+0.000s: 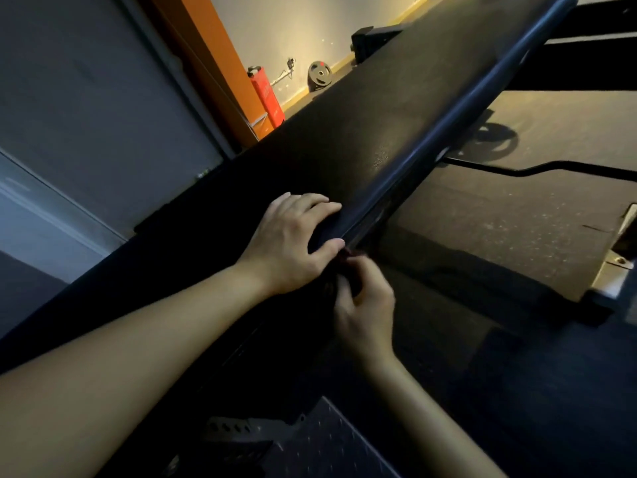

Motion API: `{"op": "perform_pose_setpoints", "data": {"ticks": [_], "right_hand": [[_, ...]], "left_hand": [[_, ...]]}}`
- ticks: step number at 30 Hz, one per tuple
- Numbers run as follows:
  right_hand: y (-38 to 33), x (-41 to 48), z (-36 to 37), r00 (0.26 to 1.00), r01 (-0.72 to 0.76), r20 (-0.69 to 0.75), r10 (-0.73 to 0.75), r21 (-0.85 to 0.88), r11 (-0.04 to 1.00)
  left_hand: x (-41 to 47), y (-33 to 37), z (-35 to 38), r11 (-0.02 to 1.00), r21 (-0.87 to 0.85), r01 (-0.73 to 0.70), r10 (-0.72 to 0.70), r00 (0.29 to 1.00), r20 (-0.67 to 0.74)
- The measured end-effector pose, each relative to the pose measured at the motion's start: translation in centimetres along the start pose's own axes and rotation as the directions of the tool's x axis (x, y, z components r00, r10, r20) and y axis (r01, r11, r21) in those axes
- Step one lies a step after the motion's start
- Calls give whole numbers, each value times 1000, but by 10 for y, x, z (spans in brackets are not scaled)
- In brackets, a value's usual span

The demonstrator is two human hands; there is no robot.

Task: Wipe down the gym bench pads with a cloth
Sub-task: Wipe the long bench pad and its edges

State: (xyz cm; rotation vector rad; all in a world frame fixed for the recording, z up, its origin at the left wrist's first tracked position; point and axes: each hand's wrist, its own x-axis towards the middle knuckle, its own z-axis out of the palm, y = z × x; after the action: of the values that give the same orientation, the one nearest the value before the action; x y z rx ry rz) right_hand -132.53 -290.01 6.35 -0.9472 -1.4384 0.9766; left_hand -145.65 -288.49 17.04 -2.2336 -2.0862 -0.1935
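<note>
Head view, dim gym.

Left hand [293, 243]: laid on the bench pad [362, 132] at its right long edge. Fingers lie over the top and the thumb hooks round the side, clasping that edge.

Cloth [325, 232]: possibly the dark bluish fold between the left fingers and thumb; too dim to be sure.

Right hand [365, 305]: just below the same edge, under the left thumb. Fingers curl up toward the pad's underside; whether they pinch anything cannot be told.

Bench pad: black and long, running slantwise from lower left to upper right, with light catching its rounded right edge.

Bracket [238, 427]: grey metal with a row of holes, beneath the near end of the bench.

Floor [517, 236]: dark speckled rubber.

Weight plate [319, 74]: black, leaning on the far wall beyond the bench's left edge.

Red cylinder [267, 98]: standing beside an orange pillar [213, 63].

Second plate [496, 139] and curved bar [537, 167]: on the floor off the bench's right edge.
</note>
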Motion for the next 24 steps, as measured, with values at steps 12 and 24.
{"op": "perform_pose_setpoints", "data": {"ticks": [12, 24], "right_hand": [[4, 14, 1, 999, 46, -18, -46, -4, 999], [9, 25, -8, 995, 84, 53, -79, -81, 993]], "left_hand": [[14, -13, 20, 986, -163, -43, 28, 995, -91], [14, -12, 20, 985, -164, -49, 34, 995, -94]]}}
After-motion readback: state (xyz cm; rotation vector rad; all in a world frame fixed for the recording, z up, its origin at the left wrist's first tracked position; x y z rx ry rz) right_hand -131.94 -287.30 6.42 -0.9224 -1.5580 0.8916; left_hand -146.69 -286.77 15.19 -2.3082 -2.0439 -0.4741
